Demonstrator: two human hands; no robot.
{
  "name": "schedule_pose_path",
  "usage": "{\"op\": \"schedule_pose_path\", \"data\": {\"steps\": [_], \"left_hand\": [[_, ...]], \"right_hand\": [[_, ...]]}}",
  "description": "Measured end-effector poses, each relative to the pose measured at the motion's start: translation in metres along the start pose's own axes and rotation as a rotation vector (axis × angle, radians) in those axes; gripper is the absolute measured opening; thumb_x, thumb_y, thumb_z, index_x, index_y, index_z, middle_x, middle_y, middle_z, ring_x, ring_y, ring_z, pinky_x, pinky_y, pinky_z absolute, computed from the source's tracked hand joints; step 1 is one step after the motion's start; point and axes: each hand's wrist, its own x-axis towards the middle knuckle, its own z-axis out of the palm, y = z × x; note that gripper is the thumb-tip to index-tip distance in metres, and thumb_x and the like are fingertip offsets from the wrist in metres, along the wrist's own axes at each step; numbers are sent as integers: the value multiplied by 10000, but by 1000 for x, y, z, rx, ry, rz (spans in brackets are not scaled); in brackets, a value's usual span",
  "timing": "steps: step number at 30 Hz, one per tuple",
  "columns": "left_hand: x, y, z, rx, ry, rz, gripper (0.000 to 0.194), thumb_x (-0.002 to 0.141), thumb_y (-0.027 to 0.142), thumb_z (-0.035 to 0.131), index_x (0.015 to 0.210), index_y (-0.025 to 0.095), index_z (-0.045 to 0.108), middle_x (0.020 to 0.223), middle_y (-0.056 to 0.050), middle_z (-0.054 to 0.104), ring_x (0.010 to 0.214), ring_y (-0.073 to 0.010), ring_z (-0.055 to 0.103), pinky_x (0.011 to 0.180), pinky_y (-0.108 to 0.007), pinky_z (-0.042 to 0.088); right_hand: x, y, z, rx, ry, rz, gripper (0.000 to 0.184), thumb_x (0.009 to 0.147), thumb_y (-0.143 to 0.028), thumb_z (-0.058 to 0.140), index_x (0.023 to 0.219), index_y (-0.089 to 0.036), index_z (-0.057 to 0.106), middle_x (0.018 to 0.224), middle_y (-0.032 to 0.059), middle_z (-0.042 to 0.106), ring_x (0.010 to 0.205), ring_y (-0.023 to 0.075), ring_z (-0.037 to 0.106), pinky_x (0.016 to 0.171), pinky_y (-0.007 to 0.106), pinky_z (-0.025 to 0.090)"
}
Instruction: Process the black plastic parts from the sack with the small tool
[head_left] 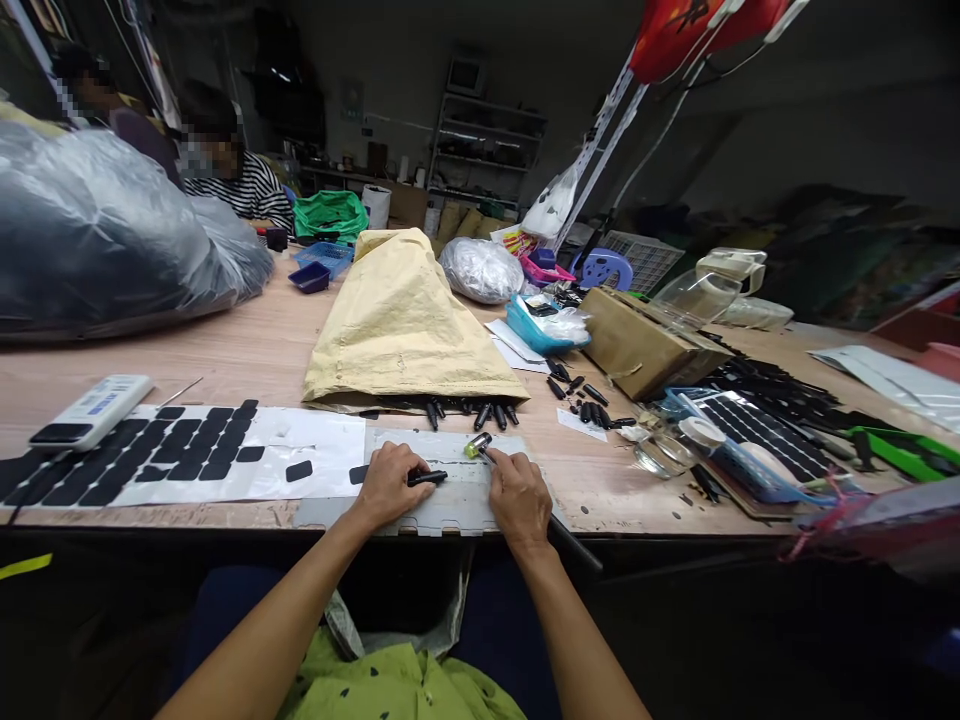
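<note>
My left hand (391, 484) pinches a small black cylindrical piece (429, 478) over a thin grey board (450, 512) at the table's front edge. In my right hand (520, 492) is a small hammer (478, 445), its metal head with a yellow-green end held just above the board. The hammer's dark handle runs back under my palm and past the table edge. Similar black pieces (486, 414) lie at the mouth of a large yellow sack (412, 330) beyond the board. To the left, a white sheet (300, 440) carries rows of black stickers.
A white electronic device (90, 412) and a large filled plastic bag (112, 240) are on the left. Rightward stand a cardboard box (649, 345), a glass jar (664, 450) and a blue basket (750, 460). Across the table, a person in a striped top (247, 190) sits.
</note>
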Motion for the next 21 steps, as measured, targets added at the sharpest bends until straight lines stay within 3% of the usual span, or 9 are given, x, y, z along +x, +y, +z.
{"op": "schedule_pose_path", "data": {"steps": [7,14,19,21], "left_hand": [[-3,-1,-7,6,-110,112,163,707,342,744,851,264,743,903,-26,633,957,-239,508,880,-392,377],[-29,-4,-20,-67,-322,304,196,641,358,832,825,338,769,1279,-4,571,1239,-290,430,1069,-435,309],[-54,-3,-19,1,-326,308,231,583,358,862,788,324,761,1505,29,406,1387,-372,287,1129,-526,220],[-54,-2,-19,-39,-321,303,290,591,425,855,845,325,759,1478,-2,446,1369,-365,326,1117,-517,258]], "right_hand": [[-3,-4,1,9,26,53,321,890,-147,500,1106,-260,709,817,44,575,796,179,447,740,289,332],[-2,-5,1,8,35,50,310,886,-156,504,1096,-260,706,827,43,583,792,180,454,728,286,321],[-3,-6,0,-8,37,45,309,883,-146,519,1103,-259,703,834,39,588,796,177,467,723,281,321],[-3,-7,-1,-15,39,42,310,883,-144,521,1107,-259,701,835,37,588,796,178,469,721,281,320]]}}
